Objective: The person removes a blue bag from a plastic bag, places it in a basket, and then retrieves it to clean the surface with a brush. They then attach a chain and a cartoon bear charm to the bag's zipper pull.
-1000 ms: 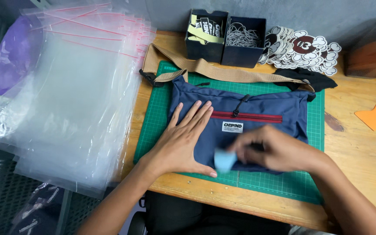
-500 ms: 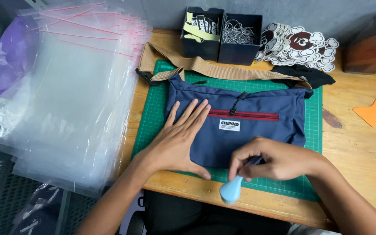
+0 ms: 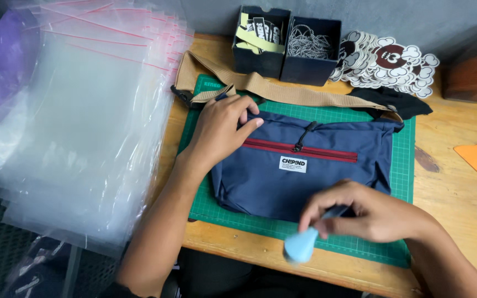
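While left hand (image 3: 223, 128) grips, bag (image 3: 305, 165) beneath

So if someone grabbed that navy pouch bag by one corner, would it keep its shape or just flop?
Probably flop: the navy bag lies flat and creased on the green cutting mat, so its fabric looks soft. It seems empty, so likely light. The tan strap trails loose behind it and would likely dangle. The left hand already bunches its top edge easily.
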